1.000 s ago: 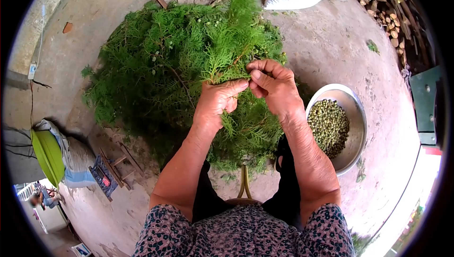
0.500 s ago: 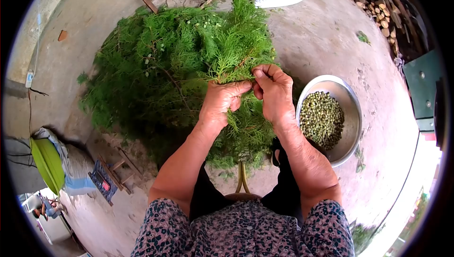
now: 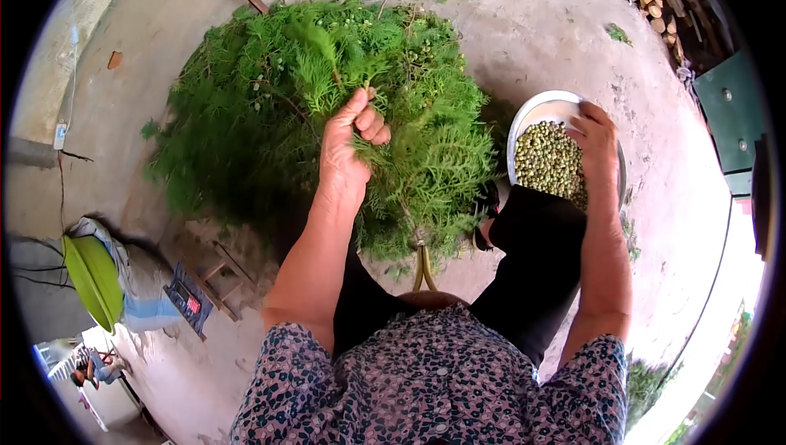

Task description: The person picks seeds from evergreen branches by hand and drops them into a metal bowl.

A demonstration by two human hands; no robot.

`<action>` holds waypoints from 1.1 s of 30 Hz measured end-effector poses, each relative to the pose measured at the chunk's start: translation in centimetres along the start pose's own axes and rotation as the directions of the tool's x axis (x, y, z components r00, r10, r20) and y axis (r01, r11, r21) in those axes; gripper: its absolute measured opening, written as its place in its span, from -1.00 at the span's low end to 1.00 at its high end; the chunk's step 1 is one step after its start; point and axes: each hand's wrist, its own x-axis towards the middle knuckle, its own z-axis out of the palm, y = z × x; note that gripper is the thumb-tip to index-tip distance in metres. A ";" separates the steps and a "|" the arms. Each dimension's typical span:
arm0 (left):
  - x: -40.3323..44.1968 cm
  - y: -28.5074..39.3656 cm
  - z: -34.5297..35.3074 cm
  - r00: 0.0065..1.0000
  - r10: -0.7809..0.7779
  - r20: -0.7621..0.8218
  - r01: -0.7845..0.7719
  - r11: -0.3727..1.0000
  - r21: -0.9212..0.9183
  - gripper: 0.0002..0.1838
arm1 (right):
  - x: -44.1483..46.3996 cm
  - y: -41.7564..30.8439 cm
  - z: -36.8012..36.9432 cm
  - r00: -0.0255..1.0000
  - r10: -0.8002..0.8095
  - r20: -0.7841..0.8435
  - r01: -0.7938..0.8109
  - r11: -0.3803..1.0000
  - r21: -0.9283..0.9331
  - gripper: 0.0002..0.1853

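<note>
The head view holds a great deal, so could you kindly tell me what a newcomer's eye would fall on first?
Most likely the big heap of greenery filling the upper middle, with the left hand gripping a sprig over it. Next, the metal bowl to its right, with small green pieces inside and the right hand over its far side.

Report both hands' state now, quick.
Left hand: closed, holding a green sprig.
Right hand: at the metal bowl, fingers bent; cannot tell whether it holds anything.
</note>
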 end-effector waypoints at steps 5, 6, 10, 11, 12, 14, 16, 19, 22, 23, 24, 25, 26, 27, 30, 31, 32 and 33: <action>-0.7 -1.1 -2.1 1.000 0.001 -0.012 -0.002 0.996 -0.091 -0.82 | 1.4 5.7 -11.1 0.984 -0.142 -0.112 0.039 0.774 -0.632 -0.63; -1.1 -1.2 -1.7 1.000 0.001 -0.018 -0.003 0.996 -0.092 -0.82 | 1.9 7.2 -13.2 0.980 -0.166 -0.109 0.041 0.704 -0.709 -0.64; -2.3 -2.1 -0.3 0.986 0.069 -0.152 -0.080 0.995 -0.065 -0.82 | 0.3 6.6 -14.9 0.947 -0.289 -0.138 0.087 0.647 -0.757 -0.65; -2.7 -2.2 0.2 0.978 0.101 -0.181 -0.110 0.993 -0.042 -0.82 | -0.9 4.1 -12.6 0.940 -0.321 -0.119 0.119 0.633 -0.765 -0.66; -3.0 -2.4 0.7 0.970 0.130 -0.205 -0.137 0.990 -0.019 -0.82 | -2.4 1.4 -10.2 0.929 -0.354 -0.105 0.148 0.617 -0.773 -0.67; -3.2 -3.0 1.5 0.962 0.154 -0.226 -0.164 0.986 -0.024 -0.82 | -5.8 -3.5 -4.6 0.976 -0.220 -0.007 0.160 0.732 -0.662 -0.71; -3.4 -3.4 2.1 0.951 0.184 -0.248 -0.197 0.980 -0.029 -0.82 | -8.2 -2.1 -0.9 0.872 -0.385 0.303 0.485 0.763 -0.427 -0.77; -4.4 -4.1 3.3 0.930 0.232 -0.286 -0.241 0.970 0.002 -0.80 | -15.2 -4.9 6.8 0.804 -0.210 0.557 0.517 0.711 -0.477 -0.59; -4.8 -4.7 3.1 0.898 0.297 -0.326 -0.312 0.950 0.006 -0.86 | -17.2 -0.1 11.3 0.708 -0.451 0.543 0.690 0.608 -0.394 -0.46; -5.1 -4.7 3.1 0.883 0.316 -0.347 -0.321 0.946 0.045 -0.86 | -18.1 -1.4 11.8 0.781 -0.284 0.556 0.537 0.760 -0.365 -0.49; -5.4 -4.5 3.1 0.868 0.331 -0.369 -0.323 0.942 0.085 -0.86 | -18.3 -1.0 12.2 0.808 -0.233 0.542 0.462 0.821 -0.335 -0.50; -5.4 -4.3 2.9 0.864 0.324 -0.385 -0.318 0.945 0.080 -0.87 | -18.6 -0.8 12.5 0.838 -0.225 0.497 0.429 0.834 -0.347 -0.51; -5.4 -4.1 2.4 0.860 0.311 -0.404 -0.309 0.948 0.072 -0.87 | -18.8 -0.5 12.8 0.868 -0.210 0.450 0.391 0.846 -0.361 -0.51; -5.7 -3.9 1.9 0.886 0.312 -0.343 -0.309 0.949 0.065 -0.84 | -18.3 0.5 12.8 0.880 -0.191 0.434 0.336 0.898 -0.285 -0.52; -6.2 -2.5 0.6 0.966 0.193 -0.172 -0.194 0.981 0.016 -0.82 | -17.9 -1.3 11.1 0.846 -0.165 0.507 0.372 0.864 -0.340 -0.59; -6.1 -2.1 0.1 0.977 0.148 -0.151 -0.147 0.989 0.016 -0.81 | -17.8 -1.7 10.7 0.842 -0.130 0.524 0.349 0.871 -0.345 -0.63; -6.2 -1.8 -0.4 0.987 0.126 -0.101 -0.118 0.990 0.080 -0.77 | -17.7 -2.2 10.3 0.836 -0.095 0.540 0.327 0.878 -0.350 -0.66; -5.3 -1.6 -1.8 0.977 0.163 -0.138 -0.146 0.981 0.126 -0.77 | -17.5 -2.3 9.9 0.808 -0.065 0.586 0.300 0.901 -0.314 -0.67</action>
